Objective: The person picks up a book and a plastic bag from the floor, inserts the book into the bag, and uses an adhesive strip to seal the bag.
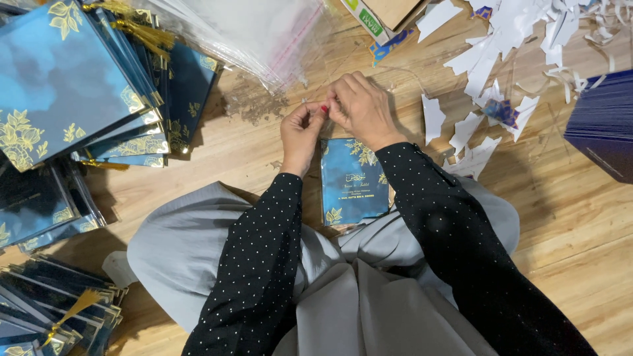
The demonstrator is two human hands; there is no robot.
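Stacks of blue cards with gold leaves [72, 79] lie at the far left on the wooden floor [573, 224], and a pile of clear plastic sleeves [244, 33] lies just beside them. In the middle, the left hand [301, 132] has its fingers pinched together on a small red strip [324, 109] at the top edge of a blue card [353, 181] in a clear sleeve. The right hand [361, 109] touches the left one, and its fingers are closed on the same edge. The card lies on the floor between the two dotted black sleeves, in front of the knees. To the right, white paper scraps [494, 59] are scattered, and a dark blue stack [603, 122] lies at the far edge.
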